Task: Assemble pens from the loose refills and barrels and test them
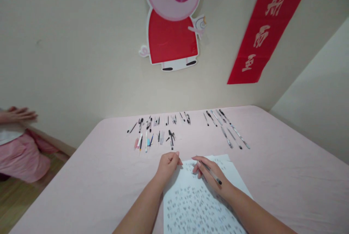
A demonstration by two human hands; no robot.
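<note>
My right hand (211, 175) is closed around a pen (212, 175), its dark end pointing back toward my wrist. This hand rests on the upper part of a white sheet of paper (174, 223) covered in rows of dark handwriting. At the sheet's upper left corner, my left hand (167, 166) lies with its fingers curled in. Whether that hand holds anything is hidden. Beyond my hands lie several pen parts and caps (171, 139) in small groups, and at the right several whole-looking pens (234, 137).
A pink cloth covers the table (109, 175), which stands against the wall. On the wall hang a cartoon pig cutout (173, 37) and a red banner (259, 37). Another person's hands (19, 115), blurred, and pink clothing (25, 161) show beyond the table's left edge.
</note>
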